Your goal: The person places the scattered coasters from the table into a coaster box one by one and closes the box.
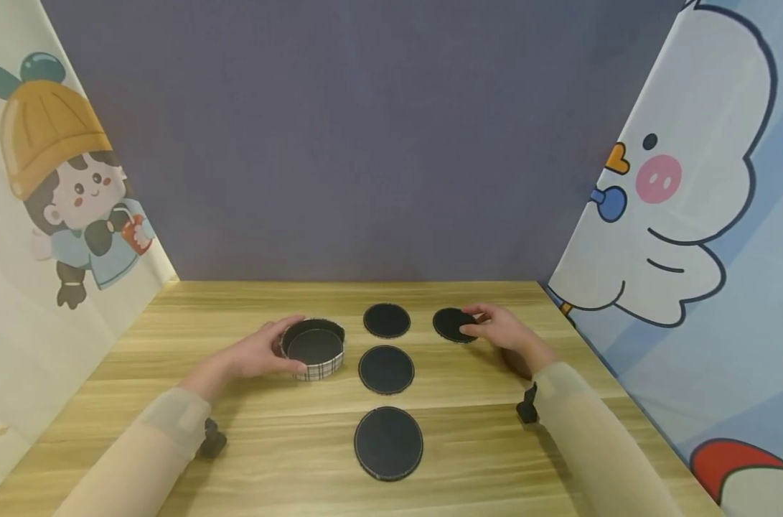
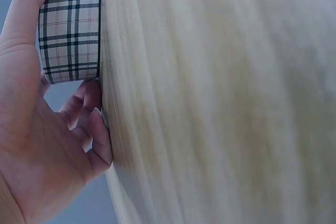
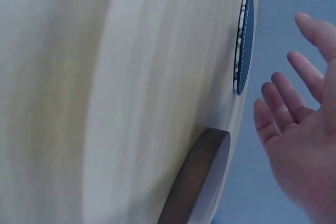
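Note:
On the left, my left hand (image 1: 262,352) grips a round coaster holder (image 1: 323,370), thumb on its near side and fingers at the back. Its plaid outer wall (image 2: 71,30) fills the top of the left wrist view; the inside is black. On the right, my right hand (image 1: 499,329) hovers over the right edge of a round black coaster (image 1: 452,324). The right wrist view has that hand (image 3: 304,124) with fingers loosely extended, apart from the coaster (image 3: 243,45) lying on the table.
Down the table's middle lie three more black coasters, a far one (image 1: 387,320), a middle one (image 1: 386,370) and a near one (image 1: 388,444). A brown round object (image 3: 197,177) sits on the wooden table (image 1: 288,445) beneath my right wrist. A grey panel (image 1: 359,143) stands behind.

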A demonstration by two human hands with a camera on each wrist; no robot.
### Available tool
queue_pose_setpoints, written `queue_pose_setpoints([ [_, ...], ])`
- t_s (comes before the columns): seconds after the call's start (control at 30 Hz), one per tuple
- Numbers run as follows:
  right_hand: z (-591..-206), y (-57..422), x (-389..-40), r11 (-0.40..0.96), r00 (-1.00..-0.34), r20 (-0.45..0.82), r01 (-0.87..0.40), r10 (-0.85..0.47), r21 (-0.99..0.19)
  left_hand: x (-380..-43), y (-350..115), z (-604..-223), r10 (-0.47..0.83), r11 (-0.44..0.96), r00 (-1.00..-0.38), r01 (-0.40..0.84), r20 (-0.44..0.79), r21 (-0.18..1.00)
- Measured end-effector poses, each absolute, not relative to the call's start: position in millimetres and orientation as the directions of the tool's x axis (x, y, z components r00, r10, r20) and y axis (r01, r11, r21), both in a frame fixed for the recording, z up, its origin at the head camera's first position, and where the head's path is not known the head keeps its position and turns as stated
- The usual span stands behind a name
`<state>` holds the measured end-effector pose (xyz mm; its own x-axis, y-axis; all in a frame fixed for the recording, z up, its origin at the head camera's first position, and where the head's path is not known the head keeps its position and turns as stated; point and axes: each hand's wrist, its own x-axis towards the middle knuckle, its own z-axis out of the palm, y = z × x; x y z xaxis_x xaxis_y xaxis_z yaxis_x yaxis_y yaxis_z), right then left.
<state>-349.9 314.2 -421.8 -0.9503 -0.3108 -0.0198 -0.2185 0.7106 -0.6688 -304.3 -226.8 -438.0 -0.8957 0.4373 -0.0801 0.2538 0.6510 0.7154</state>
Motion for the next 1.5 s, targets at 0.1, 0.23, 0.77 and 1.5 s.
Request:
queue_pose_setpoints([
  [0.1,-421.8,312.9,-354.6,0.722,-0.950,-0.026,-0.218,-0.311,-0.657,-304.5,-226.9,-438.1,0.437,0.648,-0.896,0.254,-0.077,0.718],
  [0.23,-425.1,310.1,-360.6,0.724,-0.941,-0.022,-0.245,-0.337,-0.645,-305.3,-227.3,-438.3,0.438,0.648,-0.896,0.258,-0.073,0.717],
  [0.77,-434.4,292.0,-371.8,0.782,-0.939,-0.057,-0.247,-0.339,-0.573,-305.5,-226.3,-437.5,0.432,0.658,-0.899,0.257,-0.074,0.708],
  [1.5,-438.4,283.1,-372.5,0.862,-0.949,-0.096,-0.228,-0.301,-0.454,-303.3,-226.8,-438.1,0.432,0.641,-0.898,0.242,-0.082,0.728],
])
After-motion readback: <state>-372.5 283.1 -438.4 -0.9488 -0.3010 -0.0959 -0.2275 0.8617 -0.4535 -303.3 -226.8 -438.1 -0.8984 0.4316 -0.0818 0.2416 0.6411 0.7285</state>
